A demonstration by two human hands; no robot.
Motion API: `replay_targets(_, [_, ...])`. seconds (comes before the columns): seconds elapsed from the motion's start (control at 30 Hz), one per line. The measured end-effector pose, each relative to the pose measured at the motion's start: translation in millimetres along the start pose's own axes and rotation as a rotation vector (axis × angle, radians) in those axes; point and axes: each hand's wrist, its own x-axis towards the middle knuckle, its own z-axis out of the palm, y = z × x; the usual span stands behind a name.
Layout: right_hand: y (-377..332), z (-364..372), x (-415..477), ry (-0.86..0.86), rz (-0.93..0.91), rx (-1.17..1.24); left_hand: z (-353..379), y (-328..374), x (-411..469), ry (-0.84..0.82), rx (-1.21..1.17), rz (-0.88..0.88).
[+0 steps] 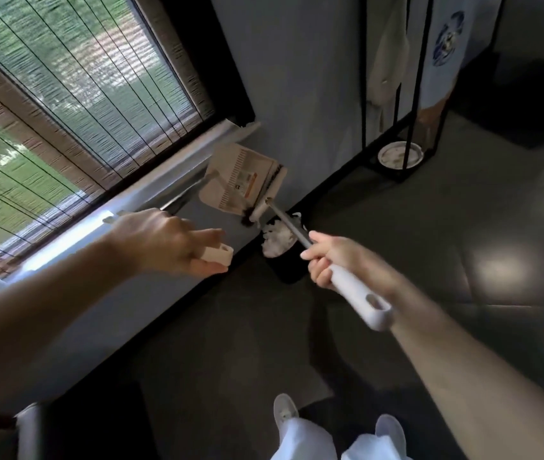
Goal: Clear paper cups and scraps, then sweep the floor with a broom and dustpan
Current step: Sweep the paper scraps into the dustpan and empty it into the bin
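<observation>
I have 2 hands busy here. The left hand (pixel 171 240) is clamped round the beige handle end of the dustpan (pixel 240 180), whose pan hangs tilted by the far wall under the window. The right hand (pixel 333 260) grips the broom (pixel 358 295) by its white handle. Its head lies against the pan's right edge, above a black bin (pixel 288 272) holding crumpled white scraps (pixel 278 240).

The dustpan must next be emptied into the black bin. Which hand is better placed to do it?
Probably the left hand: it grips the dustpan handle, and the pan hangs near the bin. The right hand is busy holding the broom.
</observation>
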Motion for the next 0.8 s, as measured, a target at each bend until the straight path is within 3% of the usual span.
replay_targets(0.17, [27.3,-16.4,28.1,0.035,0.05,0.056,-9.4,0.0,-2.4,0.16,-0.058,0.096])
replay_targets(0.37, [16.9,-46.6,17.3,0.102,0.071,0.121,-6.3,2.5,-5.0,0.195,-0.103,0.127])
replay_targets(0.57, [0.9,-50.8,-20.9,0.038,-0.001,0.213,-7.8,1.0,7.3,0.226,-0.064,0.184])
replay_targets(0.63, [-7.6,-46.7,-32.4,-0.004,-0.022,0.251,-7.9,3.1,13.3,0.188,-0.048,0.175])
replay_targets(0.8, [-14.1,-35.5,-37.7,-0.104,-0.031,0.313,-8.2,13.0,31.4,-0.101,0.034,0.09])
